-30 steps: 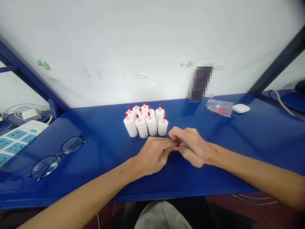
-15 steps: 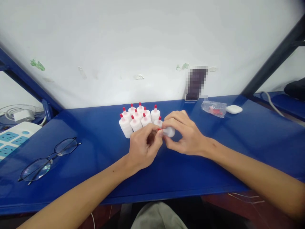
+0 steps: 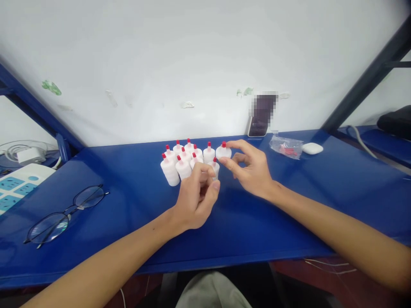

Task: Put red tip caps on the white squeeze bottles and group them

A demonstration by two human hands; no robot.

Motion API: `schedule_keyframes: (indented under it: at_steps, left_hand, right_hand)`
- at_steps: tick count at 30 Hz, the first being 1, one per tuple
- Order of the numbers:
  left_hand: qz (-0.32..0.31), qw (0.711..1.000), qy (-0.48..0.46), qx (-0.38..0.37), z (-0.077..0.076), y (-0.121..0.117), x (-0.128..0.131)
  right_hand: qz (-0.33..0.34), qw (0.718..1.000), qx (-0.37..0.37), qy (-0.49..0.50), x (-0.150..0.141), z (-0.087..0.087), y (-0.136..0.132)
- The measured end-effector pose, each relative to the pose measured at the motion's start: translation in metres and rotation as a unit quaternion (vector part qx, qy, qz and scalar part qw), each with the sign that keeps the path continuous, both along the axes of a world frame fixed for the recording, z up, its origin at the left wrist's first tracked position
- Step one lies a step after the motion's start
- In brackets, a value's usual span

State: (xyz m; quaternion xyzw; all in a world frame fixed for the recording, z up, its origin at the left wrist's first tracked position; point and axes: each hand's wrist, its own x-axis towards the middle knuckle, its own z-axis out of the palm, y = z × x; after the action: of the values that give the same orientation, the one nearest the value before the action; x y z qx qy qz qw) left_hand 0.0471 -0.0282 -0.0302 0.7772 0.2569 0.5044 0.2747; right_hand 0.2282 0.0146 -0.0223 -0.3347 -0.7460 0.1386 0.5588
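My right hand (image 3: pixel 247 164) grips a small white squeeze bottle (image 3: pixel 223 152) with a red tip cap between thumb and fingers. It is held upright just right of a cluster of matching white bottles (image 3: pixel 171 172), each with a red cap. My left hand (image 3: pixel 199 194) is in front of that cluster, thumb and forefinger bent toward each other with a gap between them and nothing in it. It partly hides the nearest bottles.
Eyeglasses (image 3: pixel 67 214) lie at the left of the blue table (image 3: pixel 135 252), near a white power strip (image 3: pixel 25 184). A phone (image 3: pixel 258 126) leans on the wall. Beside it are a clear bag (image 3: pixel 285 147) with red pieces and a white rounded case (image 3: pixel 312 148).
The bottle in my right hand has gone from lying tilted between both hands to upright, farther back beside the cluster. My left thumb and forefinger have let go of its red cap.
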Motion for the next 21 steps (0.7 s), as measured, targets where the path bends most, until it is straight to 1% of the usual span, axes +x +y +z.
schedule_keyframes:
  at_steps: [1,3,5,6,7,8,10,13,18,21]
  left_hand:
    - [-0.009,1.0,0.029,0.009,0.0,-0.001,0.0]
    - [-0.053,0.988,0.144,0.034,0.001,-0.002,0.001]
    - [-0.099,0.949,0.291,0.065,0.001,-0.004,0.003]
    - [-0.108,0.927,0.351,0.078,0.002,-0.004,0.004]
    - [-0.108,0.908,0.396,0.088,0.002,-0.005,0.005]
    - [-0.103,0.895,0.423,0.095,0.002,-0.005,0.005]
    - [-0.091,0.887,0.442,0.101,0.002,-0.005,0.006]
    - [-0.089,0.886,0.442,0.109,0.003,-0.005,0.006]
    - [-0.092,0.884,0.444,0.112,0.003,-0.005,0.005]
    - [-0.099,0.887,0.439,0.108,0.002,-0.005,0.005]
  right_hand:
    - [-0.007,1.0,-0.015,0.0,-0.002,0.0,0.0]
    - [-0.02,0.999,-0.024,-0.016,-0.004,0.0,0.0]
    - [-0.029,0.998,-0.009,-0.054,-0.005,-0.001,0.001]
    - [-0.032,0.997,-0.001,-0.076,-0.005,-0.002,0.001]
    - [-0.034,0.995,0.003,-0.096,-0.006,-0.004,0.001]
    - [-0.036,0.993,0.002,-0.112,-0.006,-0.006,0.002]
    - [-0.034,0.991,-0.013,-0.13,-0.007,-0.009,0.002]
    - [-0.028,0.99,-0.033,-0.134,-0.008,-0.011,0.002]
    - [-0.016,0.99,-0.049,-0.13,-0.006,-0.007,-0.001]
    - [0.009,0.992,-0.063,-0.112,0.0,-0.004,-0.001]
